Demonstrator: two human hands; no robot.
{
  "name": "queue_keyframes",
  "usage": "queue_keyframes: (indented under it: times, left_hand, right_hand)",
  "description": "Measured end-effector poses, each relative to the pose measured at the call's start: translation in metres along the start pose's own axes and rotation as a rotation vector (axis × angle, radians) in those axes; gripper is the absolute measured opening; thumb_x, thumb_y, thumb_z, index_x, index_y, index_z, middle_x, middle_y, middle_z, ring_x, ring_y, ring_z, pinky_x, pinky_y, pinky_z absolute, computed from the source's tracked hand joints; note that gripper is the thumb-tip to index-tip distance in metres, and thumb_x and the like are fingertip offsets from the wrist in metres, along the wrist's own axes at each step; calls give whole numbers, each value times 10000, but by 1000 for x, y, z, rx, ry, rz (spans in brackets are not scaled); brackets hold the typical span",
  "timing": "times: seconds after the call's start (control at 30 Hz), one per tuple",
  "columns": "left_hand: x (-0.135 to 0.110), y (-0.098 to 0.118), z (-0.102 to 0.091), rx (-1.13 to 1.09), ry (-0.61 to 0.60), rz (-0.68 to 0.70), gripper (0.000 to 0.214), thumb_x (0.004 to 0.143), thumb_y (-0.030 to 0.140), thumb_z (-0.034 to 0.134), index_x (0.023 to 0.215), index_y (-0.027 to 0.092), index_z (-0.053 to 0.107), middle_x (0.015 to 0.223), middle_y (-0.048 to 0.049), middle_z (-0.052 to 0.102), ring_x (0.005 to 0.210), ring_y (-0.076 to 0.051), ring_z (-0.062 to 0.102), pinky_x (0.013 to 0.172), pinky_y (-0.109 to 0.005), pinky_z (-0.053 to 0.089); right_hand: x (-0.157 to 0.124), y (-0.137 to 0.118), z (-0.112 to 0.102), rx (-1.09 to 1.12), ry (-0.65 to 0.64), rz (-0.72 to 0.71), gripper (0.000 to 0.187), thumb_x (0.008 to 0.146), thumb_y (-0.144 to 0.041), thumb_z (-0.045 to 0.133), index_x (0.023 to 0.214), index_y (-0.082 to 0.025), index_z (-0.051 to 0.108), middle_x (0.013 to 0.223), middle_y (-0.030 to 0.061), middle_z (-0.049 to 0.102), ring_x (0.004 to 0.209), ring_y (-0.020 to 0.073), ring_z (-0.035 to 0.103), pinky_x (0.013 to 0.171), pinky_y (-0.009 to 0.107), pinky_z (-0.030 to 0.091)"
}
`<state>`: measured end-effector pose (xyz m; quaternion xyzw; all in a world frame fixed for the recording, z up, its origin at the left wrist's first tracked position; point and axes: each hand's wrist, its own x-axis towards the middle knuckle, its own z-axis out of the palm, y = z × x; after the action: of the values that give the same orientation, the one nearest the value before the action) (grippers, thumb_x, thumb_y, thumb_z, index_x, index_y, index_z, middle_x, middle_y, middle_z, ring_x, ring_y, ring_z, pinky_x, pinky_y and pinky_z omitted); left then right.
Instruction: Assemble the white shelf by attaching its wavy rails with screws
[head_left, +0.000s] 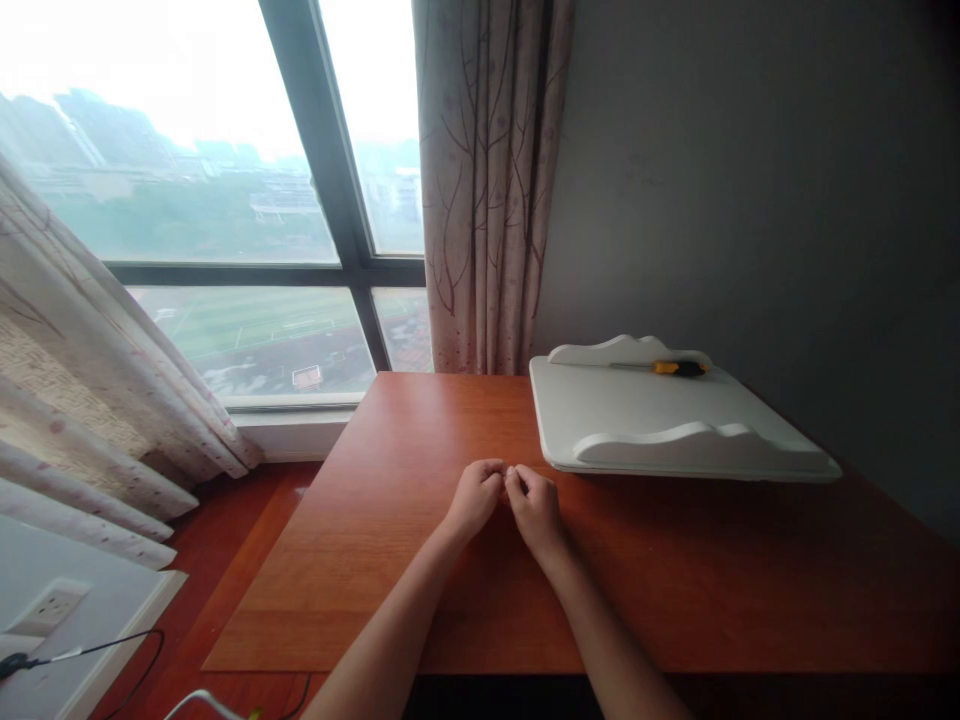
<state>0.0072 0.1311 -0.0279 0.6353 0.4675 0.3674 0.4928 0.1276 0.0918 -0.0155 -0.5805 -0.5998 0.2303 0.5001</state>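
Note:
Over the middle of the reddish-brown wooden table [337, 560], my left hand [478, 492] and my right hand [535, 500] come together at the fingertips. Both are closed, with thumbs and forefingers pinched. Something tiny and pale may sit between the tips, too small to name. To the right of my right hand lies a white board with wavy raised edges [630, 400], tilted on the table. Against its far edge rests a yellow and black tool [681, 368], whose kind I cannot make out.
Beyond the table stand a window [240, 220] and a patterned curtain [487, 200], with a grey wall [712, 180] at the right. Another curtain [82, 350] hangs at the left. Below it are a wall socket [54, 606] and a black cable [112, 638].

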Motion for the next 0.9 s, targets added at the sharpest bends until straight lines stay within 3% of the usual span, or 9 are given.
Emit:
queue_keyframes:
  times: [0.3, 0.5, 0.6, 0.7, 0.8, 0.9]
  left_hand:
    - [0, 1, -1, -3, 0, -7, 268, 978, 376, 627, 909, 119, 655, 813, 0, 642, 688, -128, 621, 645, -280, 547]
    - [1, 0, 0, 6, -6, -24, 298, 971, 390, 634, 1105, 125, 661, 1038, -53, 681, 862, -186, 674, 745, -343, 588]
    - [1, 0, 0, 0, -7, -26, 307, 972, 400, 632, 1109, 126, 657, 1040, -53, 678, 860, -185, 671, 743, -342, 585]
    - [0, 3, 0, -16, -4, -18, 274, 963, 393, 630, 909, 126, 652, 826, -6, 637, 697, -134, 606, 644, -281, 523]
    - [-2, 8, 0, -41, 1, -5, 300, 893, 295, 574, 630, 153, 550, 592, 34, 483, 568, -112, 459, 561, -248, 381]
    - [-3, 14, 0, -61, 1, 2, 220, 761, 248, 496, 554, 174, 479, 538, 35, 407, 555, -116, 379, 549, -257, 306]
  right_hand:
    - [0, 0, 0, -5, 0, 9, 420, 921, -490, 401, 591, -231, 412, 527, -19, 468, 524, 130, 392, 544, 281, 266]
    - [-1, 1, 0, -9, -8, 1, 415, 931, -469, 403, 595, -226, 425, 538, -20, 471, 531, 129, 396, 553, 279, 263]
    - [0, 2, 1, -10, -9, -4, 417, 933, -465, 406, 592, -225, 427, 537, -22, 472, 531, 126, 394, 553, 277, 264]
    - [0, 2, 1, -11, -2, -6, 422, 932, -467, 404, 587, -226, 426, 535, -19, 478, 529, 126, 393, 551, 277, 266]
    - [-1, 1, 1, -12, 1, -7, 423, 929, -470, 405, 584, -226, 430, 532, -15, 487, 528, 128, 396, 549, 278, 269]
    - [-1, 0, 0, -10, 0, -7, 422, 927, -472, 407, 587, -225, 439, 530, -13, 491, 526, 131, 405, 549, 277, 272]
